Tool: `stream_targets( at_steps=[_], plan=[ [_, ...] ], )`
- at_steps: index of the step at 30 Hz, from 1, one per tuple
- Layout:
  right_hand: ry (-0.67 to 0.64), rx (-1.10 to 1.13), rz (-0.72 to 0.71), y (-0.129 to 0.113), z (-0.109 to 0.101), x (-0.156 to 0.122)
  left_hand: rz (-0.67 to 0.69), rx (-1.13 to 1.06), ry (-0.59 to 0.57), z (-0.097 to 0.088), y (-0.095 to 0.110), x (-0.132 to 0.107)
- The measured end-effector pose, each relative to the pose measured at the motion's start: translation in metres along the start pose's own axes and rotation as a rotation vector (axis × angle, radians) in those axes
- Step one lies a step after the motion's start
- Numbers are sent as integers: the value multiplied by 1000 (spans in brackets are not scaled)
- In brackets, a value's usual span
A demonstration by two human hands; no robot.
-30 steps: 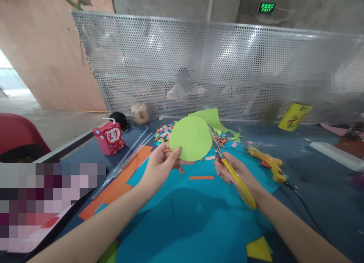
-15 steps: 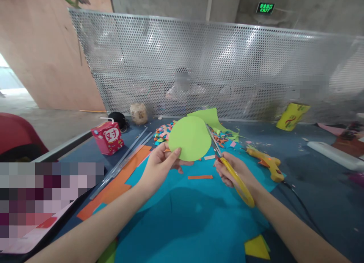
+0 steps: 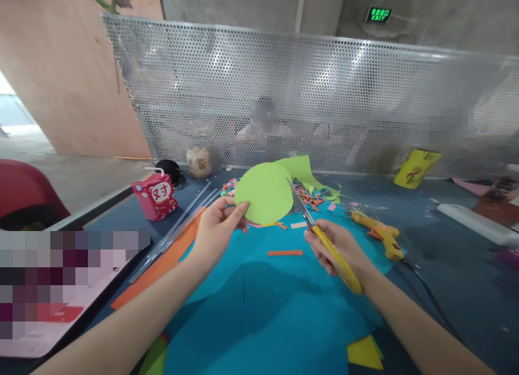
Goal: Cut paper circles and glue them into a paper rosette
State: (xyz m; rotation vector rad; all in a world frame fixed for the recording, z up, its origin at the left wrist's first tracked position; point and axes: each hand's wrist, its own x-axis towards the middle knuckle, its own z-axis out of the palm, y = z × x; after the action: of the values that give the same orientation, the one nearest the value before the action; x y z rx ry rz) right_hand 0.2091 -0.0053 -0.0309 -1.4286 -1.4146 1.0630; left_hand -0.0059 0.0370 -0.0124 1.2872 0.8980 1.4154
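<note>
My left hand (image 3: pixel 222 223) pinches the lower left edge of a round lime-green paper disc (image 3: pixel 264 193), thumb on top, holding it up over the table. In my right hand (image 3: pixel 334 244) are scissors (image 3: pixel 330 249) with yellow handles, their blades pointing up and left at the disc's right edge. Whether the blades touch the paper I cannot tell. Beneath both hands lies a large blue sheet (image 3: pixel 259 304), with a thin orange strip (image 3: pixel 285 252) and a small pale strip (image 3: pixel 299 225) on it. Behind the disc is a green paper offcut (image 3: pixel 299 168).
Colourful paper scraps (image 3: pixel 310 196) are heaped behind the disc. A yellow glue gun (image 3: pixel 381 234) with a cord lies right. To the left are clear glue sticks (image 3: pixel 178 226), orange paper (image 3: pixel 158 269) and a pink drink carton (image 3: pixel 154 193). A perforated metal screen (image 3: pixel 243 88) stands behind.
My left hand has moved the green disc slightly to the left. The scissors' blades now stand closer together, and the disc overlaps the green offcut behind it.
</note>
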Motion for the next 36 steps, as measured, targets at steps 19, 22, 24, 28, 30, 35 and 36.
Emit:
stream_targets(
  at_steps=[19,22,24,28,30,35,36],
  plan=[
    [20,-63,-30,-1,-3,0,35,67,-13,0,2,0],
    [20,-81,-47,2,-4,1,38,72,2,-1,4,0],
    [-2,-85,-64,3,-5,2,41,76,1,0,6,-1],
    [-43,-81,-79,2,-7,3,46,91,-32,0,9,-1],
    [-42,-84,-86,1,-8,4,46,95,-43,0,10,-1],
    [-41,-91,-101,1,-7,3,37,92,-36,-1,10,0],
    [-48,-90,-99,1,-7,2,35,90,-32,-1,10,0]
  ],
)
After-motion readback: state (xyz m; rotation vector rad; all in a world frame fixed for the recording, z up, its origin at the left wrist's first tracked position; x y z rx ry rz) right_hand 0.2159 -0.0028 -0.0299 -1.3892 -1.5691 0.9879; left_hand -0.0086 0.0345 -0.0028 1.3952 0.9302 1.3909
